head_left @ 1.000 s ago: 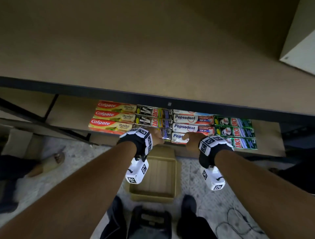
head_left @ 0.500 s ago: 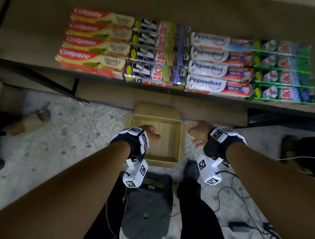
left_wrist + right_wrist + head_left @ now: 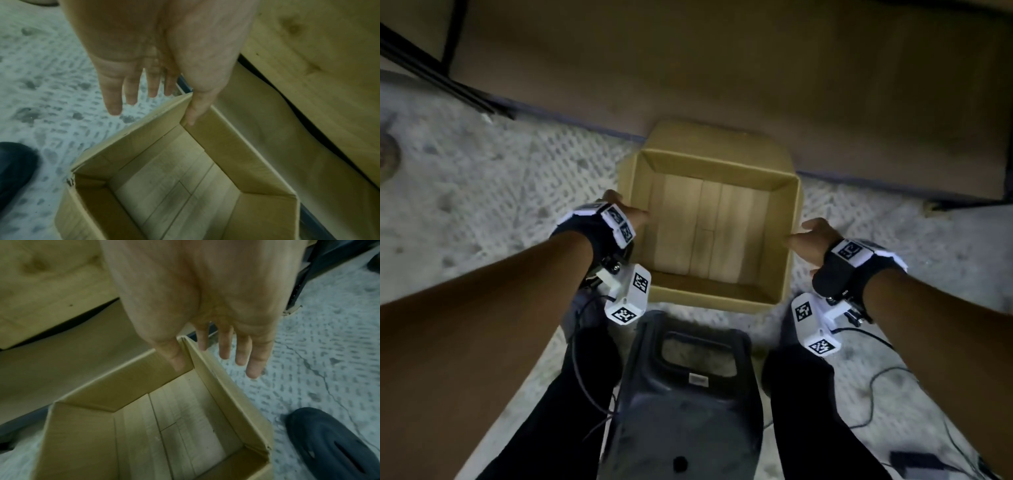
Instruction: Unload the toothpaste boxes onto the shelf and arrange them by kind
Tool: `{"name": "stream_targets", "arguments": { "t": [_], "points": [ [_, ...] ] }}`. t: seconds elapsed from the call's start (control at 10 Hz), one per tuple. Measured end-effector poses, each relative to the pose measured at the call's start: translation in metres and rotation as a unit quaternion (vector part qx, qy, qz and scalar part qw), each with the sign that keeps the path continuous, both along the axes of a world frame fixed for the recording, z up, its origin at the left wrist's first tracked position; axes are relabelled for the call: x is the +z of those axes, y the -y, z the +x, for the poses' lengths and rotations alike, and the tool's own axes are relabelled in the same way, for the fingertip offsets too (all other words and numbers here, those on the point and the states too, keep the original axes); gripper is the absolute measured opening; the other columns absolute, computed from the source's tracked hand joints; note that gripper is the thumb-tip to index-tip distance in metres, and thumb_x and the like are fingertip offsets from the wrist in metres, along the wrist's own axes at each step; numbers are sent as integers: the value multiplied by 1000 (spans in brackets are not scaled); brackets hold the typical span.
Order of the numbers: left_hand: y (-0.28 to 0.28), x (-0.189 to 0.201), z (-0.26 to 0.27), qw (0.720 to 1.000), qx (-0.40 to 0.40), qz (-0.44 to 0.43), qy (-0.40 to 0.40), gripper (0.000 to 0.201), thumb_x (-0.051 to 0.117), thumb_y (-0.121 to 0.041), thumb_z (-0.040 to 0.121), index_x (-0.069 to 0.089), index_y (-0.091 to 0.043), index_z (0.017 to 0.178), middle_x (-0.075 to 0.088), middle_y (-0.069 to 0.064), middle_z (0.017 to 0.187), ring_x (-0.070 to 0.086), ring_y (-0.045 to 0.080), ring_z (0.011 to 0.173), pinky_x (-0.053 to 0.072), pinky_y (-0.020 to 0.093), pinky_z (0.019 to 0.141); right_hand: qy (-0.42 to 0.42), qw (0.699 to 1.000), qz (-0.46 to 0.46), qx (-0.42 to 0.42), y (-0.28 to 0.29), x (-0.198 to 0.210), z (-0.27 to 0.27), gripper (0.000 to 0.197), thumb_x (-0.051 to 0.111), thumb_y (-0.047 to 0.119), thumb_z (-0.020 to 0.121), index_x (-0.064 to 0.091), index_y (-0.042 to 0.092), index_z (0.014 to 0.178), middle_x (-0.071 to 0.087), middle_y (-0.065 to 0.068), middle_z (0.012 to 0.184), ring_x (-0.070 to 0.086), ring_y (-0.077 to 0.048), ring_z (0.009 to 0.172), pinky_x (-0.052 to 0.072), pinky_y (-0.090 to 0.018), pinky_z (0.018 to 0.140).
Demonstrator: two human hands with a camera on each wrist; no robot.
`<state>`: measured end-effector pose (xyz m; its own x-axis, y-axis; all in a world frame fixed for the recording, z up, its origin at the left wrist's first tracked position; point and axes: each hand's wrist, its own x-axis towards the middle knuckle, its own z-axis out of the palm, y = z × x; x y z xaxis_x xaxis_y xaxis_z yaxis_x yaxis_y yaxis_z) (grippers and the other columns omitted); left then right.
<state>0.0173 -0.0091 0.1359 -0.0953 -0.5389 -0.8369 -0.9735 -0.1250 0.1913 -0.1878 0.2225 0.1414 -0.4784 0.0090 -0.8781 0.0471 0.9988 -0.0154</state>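
Note:
No toothpaste boxes show in any view now. An open, empty cardboard box (image 3: 722, 164) stands on the floor in front of the shelf's low wooden board (image 3: 722, 68). My left hand (image 3: 626, 214) is at the box's left wall. In the left wrist view its thumb (image 3: 193, 113) lies on the inside of the far corner and its straight fingers (image 3: 115, 104) hang outside. My right hand (image 3: 808, 236) mirrors it at the right wall, with the thumb (image 3: 179, 360) inside the corner and the fingers (image 3: 252, 366) straight outside. The box (image 3: 185, 426) holds nothing.
A dark plastic stool (image 3: 688, 394) sits between my legs, just behind the box. Cables (image 3: 876, 377) trail over the patterned floor at the right. A dark shoe (image 3: 333, 443) is beside the box's right wall. The shelf's black metal frame (image 3: 431, 78) crosses the upper left.
My view has tipped down from the filled shelf row to the box on the floor. Both hands have come down from the shelf's front edge to the box's side walls.

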Motion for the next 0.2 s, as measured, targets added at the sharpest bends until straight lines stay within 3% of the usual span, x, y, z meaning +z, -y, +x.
{"name": "stream_targets", "arguments": {
  "t": [0.1, 0.2],
  "points": [
    [-1, -37, 10, 999, 25, -30, 10, 79, 75, -26, 82, 31, -2, 144, 44, 17, 140, 46, 34, 128, 41, 41, 100, -28, 999, 20, 0, -3, -34, 1, 84, 66, 50, 78, 25, 22, 145, 46, -15, 139, 54, -39, 113, 47, -49, 96],
    [-5, -66, 14, 997, 54, -1, 58, 93, 77, -40, 77, 20, -12, 146, 42, 13, 134, 51, 39, 113, 46, 43, 84, -40, 998, 30, -28, -2, -60, 6, 91, 66, 54, 75, 19, 24, 146, 44, -17, 139, 53, -41, 113, 47, -51, 95]
  ]
}}
